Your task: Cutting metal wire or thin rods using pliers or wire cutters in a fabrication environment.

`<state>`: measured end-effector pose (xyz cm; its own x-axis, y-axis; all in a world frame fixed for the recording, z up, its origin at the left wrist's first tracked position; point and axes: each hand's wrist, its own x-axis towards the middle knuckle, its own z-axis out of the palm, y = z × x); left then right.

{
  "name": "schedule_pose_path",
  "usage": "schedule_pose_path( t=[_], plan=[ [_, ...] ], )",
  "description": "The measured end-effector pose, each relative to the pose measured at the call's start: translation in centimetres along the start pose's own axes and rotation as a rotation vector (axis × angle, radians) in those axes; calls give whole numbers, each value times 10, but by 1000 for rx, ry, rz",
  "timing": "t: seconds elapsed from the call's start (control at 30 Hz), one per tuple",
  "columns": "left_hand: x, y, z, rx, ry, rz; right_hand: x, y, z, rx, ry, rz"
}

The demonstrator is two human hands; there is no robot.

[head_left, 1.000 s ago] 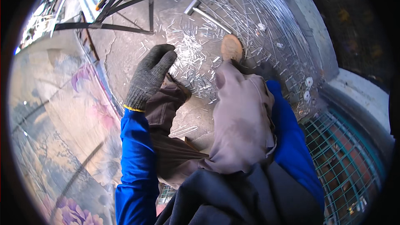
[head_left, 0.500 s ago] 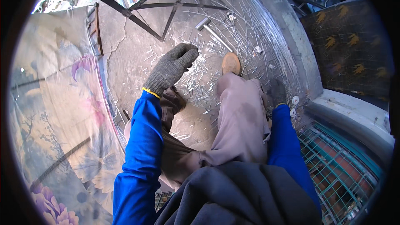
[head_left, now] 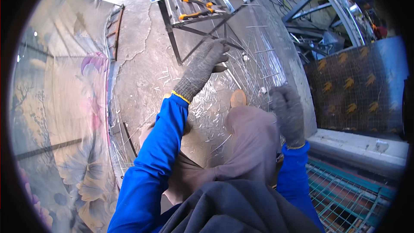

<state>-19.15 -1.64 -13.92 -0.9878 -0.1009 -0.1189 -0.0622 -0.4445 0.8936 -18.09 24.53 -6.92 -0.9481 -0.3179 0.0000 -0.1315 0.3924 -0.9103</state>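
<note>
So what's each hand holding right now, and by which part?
The left hand grips the wire mesh panel at its near-left part; the right hand holds the panel's nearer edge. The exact wires under the gloves cannot be told.

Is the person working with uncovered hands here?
No: both the left hand and the right hand wear grey knit gloves, with blue sleeves behind them.

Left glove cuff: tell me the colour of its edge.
Yellow trim on the grey knit left glove, where it meets the blue sleeve; head view.
</note>
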Motion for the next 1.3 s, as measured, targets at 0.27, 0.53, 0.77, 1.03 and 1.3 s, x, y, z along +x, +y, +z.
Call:
schedule_pose_path(
  t=[0.27,0.53,0.77,1.03,1.3],
  plan=[
    [-16,44,-59,-704,247,173,20,-30,122,-133,-421,-336],
    [-10,71,-70,-633,209,204,142,-53,143,110,-431,59],
    [-15,69,-73,-423,259,115,139,-35,163,61,-505,-30],
    [2,64,-71,123,286,185,99,-35,191,182,-672,-31],
    [4,49,-61,240,150,447,108,-48,169,88,-344,-120]
  ],
)
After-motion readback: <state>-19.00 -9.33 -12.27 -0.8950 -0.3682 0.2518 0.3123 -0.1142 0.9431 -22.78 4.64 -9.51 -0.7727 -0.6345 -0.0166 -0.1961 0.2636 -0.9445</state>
